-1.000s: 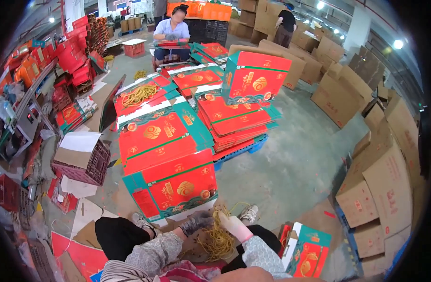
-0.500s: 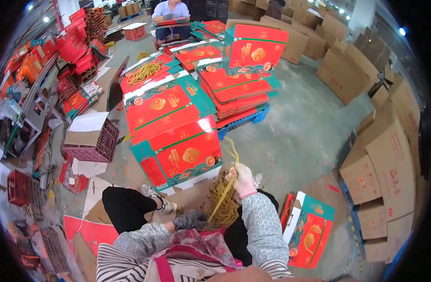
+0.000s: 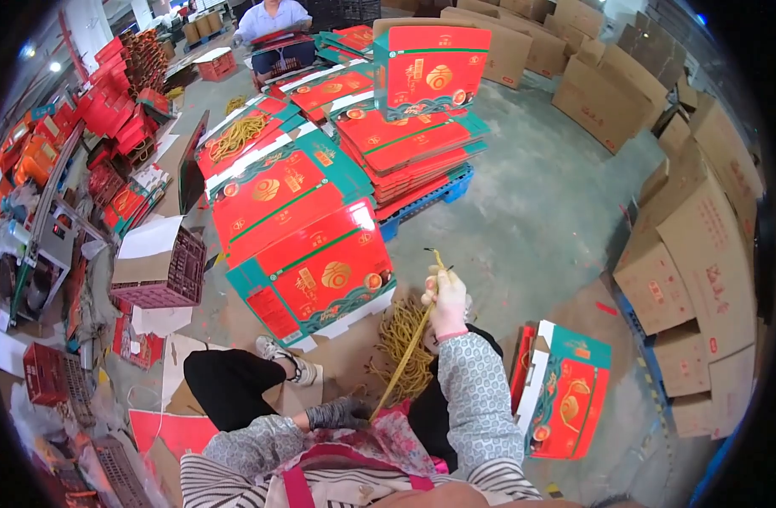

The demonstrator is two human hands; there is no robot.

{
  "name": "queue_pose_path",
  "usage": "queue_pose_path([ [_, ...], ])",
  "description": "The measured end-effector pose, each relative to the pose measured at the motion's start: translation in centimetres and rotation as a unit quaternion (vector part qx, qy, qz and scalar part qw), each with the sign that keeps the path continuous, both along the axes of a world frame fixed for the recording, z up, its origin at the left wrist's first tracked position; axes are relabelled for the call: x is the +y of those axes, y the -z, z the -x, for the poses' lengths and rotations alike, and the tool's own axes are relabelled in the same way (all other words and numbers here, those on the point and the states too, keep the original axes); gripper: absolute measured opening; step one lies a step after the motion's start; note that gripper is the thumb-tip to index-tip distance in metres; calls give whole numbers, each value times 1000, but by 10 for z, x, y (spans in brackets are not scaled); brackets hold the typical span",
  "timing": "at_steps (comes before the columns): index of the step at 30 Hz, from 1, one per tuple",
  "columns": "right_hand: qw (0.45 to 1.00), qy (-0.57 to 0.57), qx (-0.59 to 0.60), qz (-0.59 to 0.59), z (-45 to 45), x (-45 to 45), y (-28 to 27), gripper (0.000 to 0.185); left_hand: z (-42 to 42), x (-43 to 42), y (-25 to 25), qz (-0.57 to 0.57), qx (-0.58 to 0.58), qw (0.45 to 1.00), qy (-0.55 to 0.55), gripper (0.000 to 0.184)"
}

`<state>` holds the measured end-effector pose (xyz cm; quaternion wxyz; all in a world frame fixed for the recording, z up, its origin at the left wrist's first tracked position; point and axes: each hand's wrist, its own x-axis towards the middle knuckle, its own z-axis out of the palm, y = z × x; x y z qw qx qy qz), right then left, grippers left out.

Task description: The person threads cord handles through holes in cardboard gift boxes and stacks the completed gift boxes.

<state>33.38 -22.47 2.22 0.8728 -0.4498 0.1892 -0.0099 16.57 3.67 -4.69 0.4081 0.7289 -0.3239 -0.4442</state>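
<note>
My right hand (image 3: 447, 303), in a white glove, is closed round a yellow cord (image 3: 405, 362), with a short dark-tipped end sticking up above the fist. From there the cord runs straight down to my left hand (image 3: 340, 413), in a dark grey glove, whose fingers pinch it low by my lap. Beneath it, between my legs, lies a heap of yellow cords (image 3: 398, 340). In front stands a red and green carton (image 3: 333, 271), leaning against the stack. To my right a red and green box (image 3: 566, 394) with a cord handle lies on the floor.
Flat red cartons (image 3: 413, 140) are piled on a blue pallet (image 3: 430, 203), with a yellow cord bundle (image 3: 238, 137) on the left pile. Brown boxes (image 3: 701, 262) line the right. A purple crate (image 3: 180, 262) stands left. Another person (image 3: 273, 25) sits at the back.
My right hand has moved slightly right with the cord, and the cord's free end above it is shorter. The whole view has shifted a little.
</note>
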Motion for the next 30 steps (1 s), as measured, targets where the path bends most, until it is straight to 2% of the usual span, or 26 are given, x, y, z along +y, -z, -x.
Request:
queue_pose_path([
  [1, 1000, 0, -5, 17, 1, 0, -3, 24, 1, 2, 0, 28, -7, 999, -17, 24],
  [4, 999, 25, 18, 15, -2, 4, -8, 24, -4, 2, -2, -8, 17, 1000, -25, 27],
  [7, 999, 37, -6, 28, -4, 0, -9, 24, 6, 7, 31, 28, -9, 1000, -9, 25],
  [8, 999, 26, -7, 35, -6, -3, -3, 21, 4, 7, 35, 2, -13, 1000, 4, 23],
  [10, 999, 29, -24, 26, -5, -2, 1, 19, 0, 7, 21, -16, -4, 1000, 0, 22],
  [12, 999, 46, -12, 23, -6, -1, 3, 18, -9, 13, 44, -9, -22, 1000, -6, 22],
  [14, 998, 55, -2, 39, -7, -1, 5, 17, -26, 18, 69, -61, -43, 993, 89, 22],
  [15, 997, 58, 5, 52, -6, -1, 4, 17, -34, 28, 114, -63, -99, 985, 125, 22],
  [17, 995, 60, 22, 71, -5, -3, 3, 17, -68, 48, 153, -23, -49, 985, 165, 23],
  [18, 995, 63, 16, 71, -4, -3, 1, 17, -87, 52, 122, -1, -36, 992, 120, 24],
  [20, 990, 48, 39, 130, 0, -4, -3, 16, -142, 65, 89, -5, -186, 980, 73, 35],
  [21, 989, 48, 36, 137, -1, -3, 0, 17, -156, 57, 37, -205, -97, 960, -165, 44],
  [22, 992, 29, 37, 121, -1, -3, -3, 16, -196, 72, 63, -338, -309, 883, -99, 57],
  [23, 994, 9, 38, 105, 0, -2, -4, 15, -210, 86, 60, -328, -518, 766, -194, 41],
  [24, 994, -15, 35, 101, -1, -1, -3, 14, -271, 117, 112, -324, -399, 763, -392, 52],
  [26, 993, -33, 37, 111, -2, 3, -4, 14, -276, 112, 31, -417, -530, 648, -354, 64],
  [28, 993, -38, 35, 110, -3, 7, -6, 12, -296, 123, 19, -459, -417, 683, -385, 74],
  [29, 993, -40, 33, 111, -5, 10, -3, 12, -300, 128, 14, -470, -344, 721, -375, 71],
  [30, 990, -12, 23, 139, -8, 13, -1, 11, -300, 132, 19, -470, -344, 720, -377, 71],
])
